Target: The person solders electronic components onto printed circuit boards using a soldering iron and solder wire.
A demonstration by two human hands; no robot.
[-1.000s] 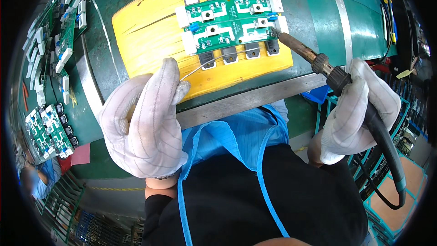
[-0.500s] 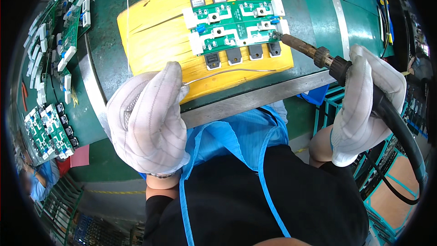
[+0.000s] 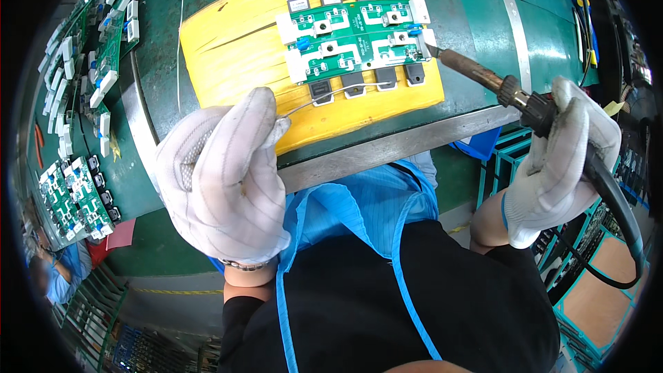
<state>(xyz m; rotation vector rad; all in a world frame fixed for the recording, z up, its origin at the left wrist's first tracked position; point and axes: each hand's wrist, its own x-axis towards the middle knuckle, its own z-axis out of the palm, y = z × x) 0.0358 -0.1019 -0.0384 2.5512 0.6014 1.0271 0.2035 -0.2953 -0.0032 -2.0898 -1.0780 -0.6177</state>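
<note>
A green circuit board (image 3: 343,62) lies on a yellow pad (image 3: 228,48), with black flat components (image 3: 352,83) along its near and far edges and white blocks at its ends. My gloved left hand (image 3: 224,173) is closed on a thin solder wire (image 3: 314,101), which reaches over the board's near components. In my gloved right hand (image 3: 563,159) is a soldering iron (image 3: 476,74), gripped by its dark handle. Its tip is beside the board's right end; whether they touch I cannot tell.
Several populated boards (image 3: 103,79) stand in a row at the left. More boards (image 3: 76,197) lie at the lower left, near a person (image 3: 62,269). A metal strip (image 3: 394,146) edges the green bench in front of me. A blue bin (image 3: 480,144) sits below it.
The iron has drawn back a little to the right, off the board's right end. The solder wire's free end has shifted left and slightly farther from me, now over the near components.
</note>
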